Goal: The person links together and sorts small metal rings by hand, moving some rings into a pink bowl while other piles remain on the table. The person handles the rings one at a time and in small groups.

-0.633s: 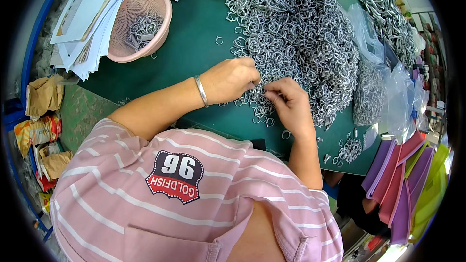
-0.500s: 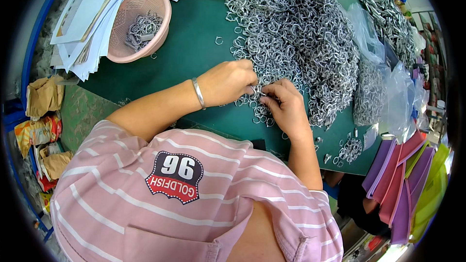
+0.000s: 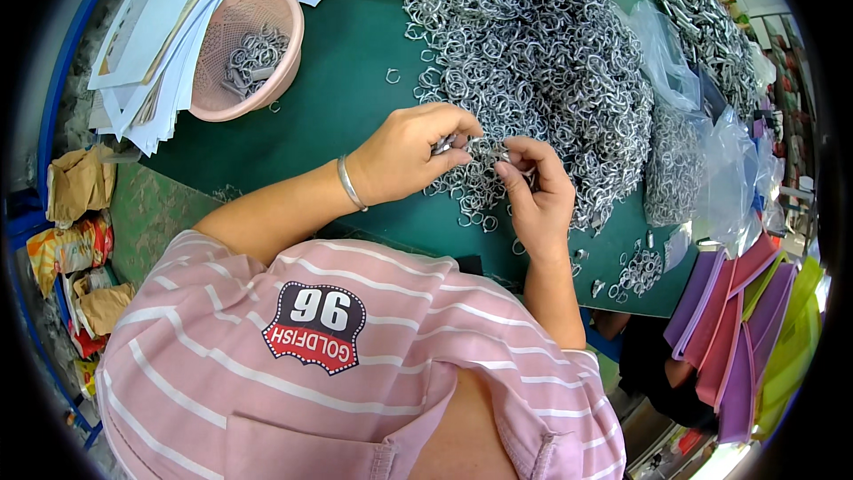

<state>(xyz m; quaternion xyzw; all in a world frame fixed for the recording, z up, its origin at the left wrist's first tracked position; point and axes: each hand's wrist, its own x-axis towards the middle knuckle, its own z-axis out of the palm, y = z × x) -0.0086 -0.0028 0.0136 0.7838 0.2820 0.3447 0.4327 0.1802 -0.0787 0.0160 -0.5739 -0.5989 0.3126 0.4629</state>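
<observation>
Many metal rings (image 3: pixel 551 62) lie in a heap on the green surface (image 3: pixel 355 53) in the head view, so most appear yet to be handled. At the heap's near edge, the left hand (image 3: pixel 418 147) curls around small metal pieces (image 3: pixel 447 143); the right hand (image 3: pixel 544 182) has thumb and forefinger slightly parted, its hold unclear. Left of the heap, a pink basket (image 3: pixel 296 31) carries a modest batch, perhaps the part done.

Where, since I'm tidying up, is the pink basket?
In the head view, the pink basket is at upper left on the green table, just right of the papers and left of the ring pile.
</observation>
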